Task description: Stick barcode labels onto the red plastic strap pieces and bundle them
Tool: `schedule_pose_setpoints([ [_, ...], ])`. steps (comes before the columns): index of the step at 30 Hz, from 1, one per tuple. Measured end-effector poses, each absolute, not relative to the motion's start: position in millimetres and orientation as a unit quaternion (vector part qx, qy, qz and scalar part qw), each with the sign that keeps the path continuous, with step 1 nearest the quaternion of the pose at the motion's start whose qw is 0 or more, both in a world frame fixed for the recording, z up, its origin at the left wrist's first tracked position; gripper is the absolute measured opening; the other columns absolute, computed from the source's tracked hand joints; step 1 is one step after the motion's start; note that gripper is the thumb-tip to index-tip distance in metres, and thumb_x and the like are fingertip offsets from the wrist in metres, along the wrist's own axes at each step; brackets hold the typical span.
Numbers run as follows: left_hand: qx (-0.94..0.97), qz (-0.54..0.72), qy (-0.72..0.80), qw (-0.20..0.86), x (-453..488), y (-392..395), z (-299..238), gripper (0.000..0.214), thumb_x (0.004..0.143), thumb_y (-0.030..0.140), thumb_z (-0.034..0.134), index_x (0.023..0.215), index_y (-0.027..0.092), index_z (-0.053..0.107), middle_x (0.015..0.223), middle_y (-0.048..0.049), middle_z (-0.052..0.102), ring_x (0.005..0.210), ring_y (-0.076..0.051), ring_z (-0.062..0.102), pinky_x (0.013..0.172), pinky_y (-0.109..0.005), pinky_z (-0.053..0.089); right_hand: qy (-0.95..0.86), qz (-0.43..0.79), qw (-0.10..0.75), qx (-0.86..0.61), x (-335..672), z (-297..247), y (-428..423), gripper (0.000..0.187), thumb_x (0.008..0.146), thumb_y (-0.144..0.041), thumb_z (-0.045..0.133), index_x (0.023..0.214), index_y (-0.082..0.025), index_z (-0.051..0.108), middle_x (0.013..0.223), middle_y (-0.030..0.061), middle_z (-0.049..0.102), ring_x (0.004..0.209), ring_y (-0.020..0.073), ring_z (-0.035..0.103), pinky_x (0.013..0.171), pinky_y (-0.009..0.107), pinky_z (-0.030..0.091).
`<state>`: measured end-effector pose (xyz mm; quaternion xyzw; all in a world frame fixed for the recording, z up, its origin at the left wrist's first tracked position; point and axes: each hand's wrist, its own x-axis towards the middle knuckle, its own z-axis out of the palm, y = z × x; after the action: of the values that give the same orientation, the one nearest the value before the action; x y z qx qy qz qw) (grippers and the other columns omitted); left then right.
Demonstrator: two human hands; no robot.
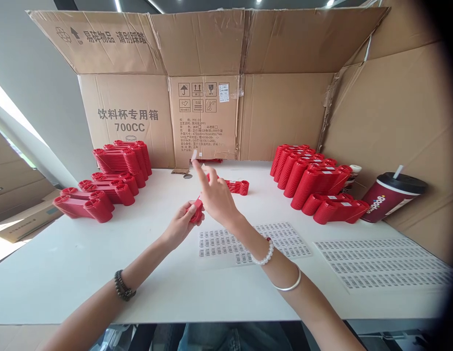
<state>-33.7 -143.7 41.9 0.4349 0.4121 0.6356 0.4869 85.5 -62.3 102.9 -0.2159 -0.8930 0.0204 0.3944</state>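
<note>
Across the top and down the right side of the frame, tall cardboard [285,112] in upright panels, printed at left and centre, flaps folded at the top. Below, filling most of the lower half, a white worktop [156,297]. At centre left, red stacks [120,190] in a slanting row, made of thin nested layers with rounded ends. At centre right, more stacks [303,175] of the same sort, small white labels visible on several tops. At lower right, flat on the worktop, a large label sheet [383,263] with rows of printed labels. Left of it, just below centre and partly under the right forearm, a second sheet [285,239] with some labels gone from its lower left. Near the right edge, a dark red cup [390,197] with black lid and pale straw, leaning beside the stacks.

At the centre, the right hand [219,197], index finger raised, other fingers bent; impossible to tell whether this grip is open or closed. Just left and lower, the left hand [180,224], grip closed on a red piece [197,213]. Behind the right hand and partly hidden by it, a short stack [239,187] on the worktop. On the right arm, white beads [265,256] and a silver bangle [290,286]; on the left wrist, dark beads [123,286]. At the tip of the right index finger, a tiny white strip [194,155].
</note>
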Motion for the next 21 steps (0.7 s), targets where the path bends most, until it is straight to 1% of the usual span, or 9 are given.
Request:
schedule_pose_setpoints([
  [2,0.424,0.641,0.415,0.487,-34,-143,40,0.029,0.086,0.046,0.059,0.088,0.017,0.056,0.078,-0.0003,0.052,0.068,-0.010,0.049,0.062,-0.024,0.038,-0.890,-0.055,0.403,-0.207,84,104,-65,0.082,0.088,-0.001,0.034,0.148,-0.043,-0.002,0.150,0.0103,0.028,0.107,0.0263,0.060,0.093,0.052,0.044],
  [4,0.416,0.640,0.417,0.494,-33,-142,38,0.030,0.085,0.046,0.059,0.088,0.016,0.056,0.083,-0.0013,0.054,0.068,-0.009,0.049,0.061,-0.023,0.038,-0.877,-0.077,0.420,-0.219,87,108,-62,0.082,0.089,-0.003,0.036,0.148,-0.043,-0.003,0.153,0.0091,0.024,0.122,0.0305,0.050,0.097,0.056,0.039],
  [5,0.413,0.639,0.417,0.496,-33,-142,38,0.031,0.085,0.047,0.059,0.089,0.016,0.056,0.087,-0.0021,0.055,0.068,-0.009,0.049,0.061,-0.023,0.039,-0.870,-0.067,0.430,-0.231,89,110,-58,0.083,0.089,-0.005,0.039,0.148,-0.042,-0.006,0.152,0.0096,0.024,0.124,0.0316,0.048,0.096,0.057,0.040],
  [7,0.414,0.642,0.415,0.494,-33,-142,38,0.031,0.085,0.046,0.060,0.090,0.016,0.057,0.091,-0.0029,0.055,0.069,-0.009,0.050,0.061,-0.023,0.039,-0.859,-0.016,0.445,-0.251,95,114,-49,0.085,0.089,-0.011,0.043,0.149,-0.037,-0.012,0.150,0.0117,0.028,0.117,0.0303,0.053,0.092,0.053,0.044],
  [9,0.414,0.647,0.416,0.487,-33,-142,39,0.029,0.085,0.045,0.060,0.091,0.016,0.057,0.092,-0.0028,0.055,0.069,-0.009,0.050,0.061,-0.023,0.039,-0.856,0.040,0.451,-0.249,101,116,-40,0.087,0.089,-0.015,0.044,0.148,-0.033,-0.017,0.147,0.0133,0.031,0.102,0.0262,0.059,0.084,0.046,0.050],
  [11,0.411,0.647,0.423,0.483,-33,-142,39,0.029,0.085,0.044,0.060,0.091,0.017,0.057,0.092,-0.0029,0.055,0.069,-0.010,0.051,0.061,-0.024,0.040,-0.859,0.072,0.449,-0.235,104,116,-36,0.086,0.089,-0.016,0.043,0.148,-0.031,-0.017,0.146,0.0131,0.032,0.095,0.0237,0.060,0.078,0.042,0.053],
  [12,0.409,0.647,0.426,0.482,-33,-142,39,0.029,0.085,0.045,0.060,0.091,0.016,0.057,0.092,-0.0032,0.055,0.069,-0.010,0.050,0.061,-0.024,0.040,-0.862,0.072,0.446,-0.229,105,116,-35,0.084,0.090,-0.016,0.041,0.149,-0.031,-0.016,0.147,0.0125,0.032,0.095,0.0233,0.060,0.078,0.041,0.053],
  [17,0.415,0.641,0.434,0.477,-33,-142,39,0.031,0.085,0.046,0.060,0.092,0.016,0.058,0.095,-0.0044,0.056,0.070,-0.011,0.050,0.062,-0.025,0.040,-0.879,-0.008,0.424,-0.218,104,119,-42,0.073,0.092,-0.013,0.033,0.150,-0.034,-0.005,0.147,0.0085,0.035,0.089,0.0200,0.063,0.093,0.045,0.044],
  [21,0.415,0.641,0.435,0.477,-32,-142,41,0.032,0.083,0.047,0.061,0.092,0.016,0.059,0.095,-0.0044,0.056,0.070,-0.011,0.051,0.062,-0.025,0.040,-0.888,-0.041,0.404,-0.215,104,120,-44,0.071,0.094,-0.016,0.032,0.150,-0.032,-0.008,0.149,0.0086,0.034,0.081,0.0183,0.065,0.094,0.043,0.042],
])
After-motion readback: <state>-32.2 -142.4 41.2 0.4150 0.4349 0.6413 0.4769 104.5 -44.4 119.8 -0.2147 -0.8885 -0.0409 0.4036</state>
